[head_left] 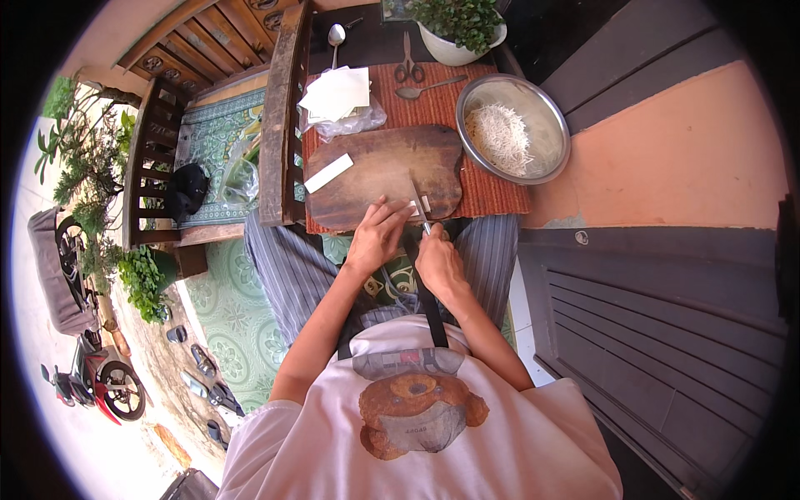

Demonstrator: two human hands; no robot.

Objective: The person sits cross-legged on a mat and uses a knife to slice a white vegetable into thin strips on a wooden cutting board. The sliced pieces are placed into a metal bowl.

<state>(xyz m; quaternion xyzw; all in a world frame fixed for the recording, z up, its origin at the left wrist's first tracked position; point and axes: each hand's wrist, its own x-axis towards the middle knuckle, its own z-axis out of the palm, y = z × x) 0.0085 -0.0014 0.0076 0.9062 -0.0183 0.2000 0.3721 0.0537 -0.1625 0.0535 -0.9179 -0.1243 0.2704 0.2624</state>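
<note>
My right hand grips a kitchen knife, its blade pointing away from me over the near right part of a worn wooden cutting board. Just left of the blade, the fingers of my left hand press down on a white strip, mostly hidden under them. A narrow cut piece lies on the blade's right side. Another longer white strip rests by itself at the board's left. Beyond the board, a stack of thin white sheets sits on a clear plastic bag.
A steel bowl at the right holds many thin white shreds. Scissors, a spoon and another spoon lie farther back, near a white plant pot. A wooden bench armrest borders the left side.
</note>
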